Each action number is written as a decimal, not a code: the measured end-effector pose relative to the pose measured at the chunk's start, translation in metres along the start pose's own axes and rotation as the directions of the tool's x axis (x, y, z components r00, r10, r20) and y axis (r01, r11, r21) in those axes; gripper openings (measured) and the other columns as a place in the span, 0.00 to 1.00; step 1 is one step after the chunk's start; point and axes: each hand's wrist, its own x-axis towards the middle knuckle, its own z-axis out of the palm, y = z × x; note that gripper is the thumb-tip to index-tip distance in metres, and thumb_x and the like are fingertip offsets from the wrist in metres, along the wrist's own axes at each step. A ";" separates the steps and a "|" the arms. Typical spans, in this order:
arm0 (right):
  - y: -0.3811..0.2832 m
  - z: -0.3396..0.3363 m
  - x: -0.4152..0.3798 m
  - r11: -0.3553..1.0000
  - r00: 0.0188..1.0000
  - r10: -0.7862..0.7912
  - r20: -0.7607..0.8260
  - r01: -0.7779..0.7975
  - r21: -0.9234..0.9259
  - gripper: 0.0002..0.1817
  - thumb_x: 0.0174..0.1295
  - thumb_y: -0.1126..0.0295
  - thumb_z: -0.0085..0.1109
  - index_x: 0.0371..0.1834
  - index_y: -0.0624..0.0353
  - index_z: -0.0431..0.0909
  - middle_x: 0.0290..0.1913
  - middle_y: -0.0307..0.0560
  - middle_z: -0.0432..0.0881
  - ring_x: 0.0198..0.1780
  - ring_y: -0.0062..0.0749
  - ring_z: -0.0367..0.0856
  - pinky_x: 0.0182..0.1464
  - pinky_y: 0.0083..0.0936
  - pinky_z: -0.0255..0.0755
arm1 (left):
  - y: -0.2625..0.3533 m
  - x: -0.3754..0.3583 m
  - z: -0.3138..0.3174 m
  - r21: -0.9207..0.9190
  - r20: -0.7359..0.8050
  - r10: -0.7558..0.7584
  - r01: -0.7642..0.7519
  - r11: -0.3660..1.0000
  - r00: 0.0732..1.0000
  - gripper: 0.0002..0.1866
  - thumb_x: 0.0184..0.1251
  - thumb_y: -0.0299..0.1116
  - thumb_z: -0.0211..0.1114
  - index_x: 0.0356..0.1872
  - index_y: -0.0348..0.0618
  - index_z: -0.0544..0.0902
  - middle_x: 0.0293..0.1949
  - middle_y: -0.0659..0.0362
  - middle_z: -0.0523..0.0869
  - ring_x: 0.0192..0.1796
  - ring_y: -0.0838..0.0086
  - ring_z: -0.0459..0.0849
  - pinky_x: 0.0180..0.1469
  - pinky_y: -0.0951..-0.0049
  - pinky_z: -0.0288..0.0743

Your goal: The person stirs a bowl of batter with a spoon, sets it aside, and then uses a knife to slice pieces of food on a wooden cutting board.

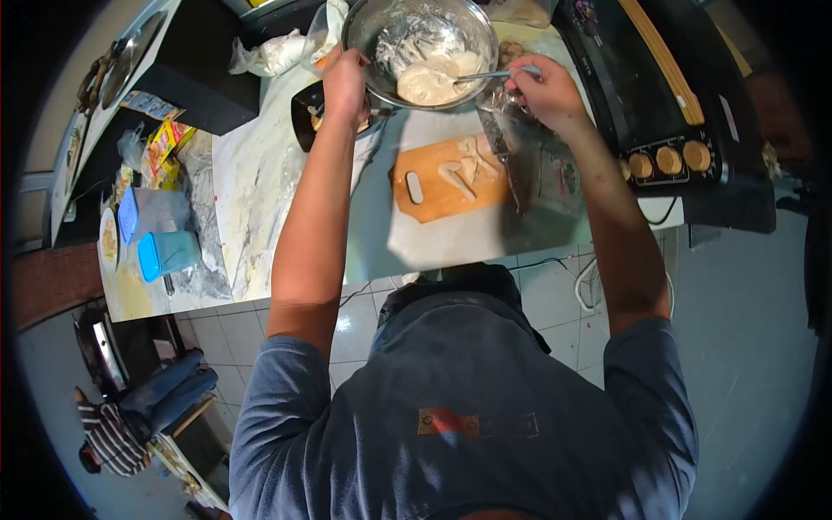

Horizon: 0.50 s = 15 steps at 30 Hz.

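Observation:
A steel mixing bowl (pixel 472 26) with pale batter (pixel 429 82) in it is tilted above the counter. My left hand (pixel 345 82) grips its left rim. My right hand (pixel 544 91) holds a spoon (pixel 485 76) whose tip rests in the batter. Below the bowl lies a wooden cutting board (pixel 433 204) with pale cut strips (pixel 464 169) on it. A knife (pixel 507 165) lies along the board's right edge. A black pan (pixel 305 113) sits under my left hand.
A black oven (pixel 667 95) with three knobs stands at the right. Blue-lidded containers (pixel 160 234) and packets sit at the counter's left end. A plastic bag (pixel 269 54) lies at the back. Another person (pixel 130 416) sits on the floor at lower left.

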 end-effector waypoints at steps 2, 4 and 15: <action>0.006 0.004 0.003 0.988 0.988 -0.150 -0.040 0.149 -0.026 0.16 0.62 0.64 0.60 0.50 0.57 0.80 0.40 0.45 0.89 0.41 0.31 0.88 0.45 0.23 0.77 | -0.004 0.009 -0.004 0.071 -0.015 0.009 -0.008 0.997 1.000 0.07 0.59 0.31 0.51 0.32 0.43 0.77 0.26 0.61 0.70 0.28 0.76 0.65 0.30 0.69 0.60; 0.031 0.001 0.019 0.997 0.997 -0.074 -0.020 0.074 -0.022 0.16 0.61 0.64 0.61 0.50 0.58 0.80 0.40 0.46 0.88 0.42 0.32 0.87 0.46 0.23 0.77 | -0.036 0.035 0.013 0.147 -0.048 -0.050 0.057 0.987 0.998 0.07 0.59 0.31 0.51 0.31 0.43 0.77 0.26 0.62 0.71 0.28 0.76 0.66 0.30 0.70 0.61; 0.052 0.000 0.098 0.999 0.999 -0.039 -0.014 0.039 -0.019 0.18 0.61 0.61 0.64 0.51 0.58 0.80 0.41 0.51 0.87 0.43 0.36 0.86 0.49 0.29 0.77 | -0.041 0.084 0.075 0.243 -0.050 0.181 -0.164 0.956 0.982 0.20 0.63 0.28 0.50 0.55 0.41 0.82 0.32 0.65 0.78 0.30 0.81 0.70 0.33 0.77 0.66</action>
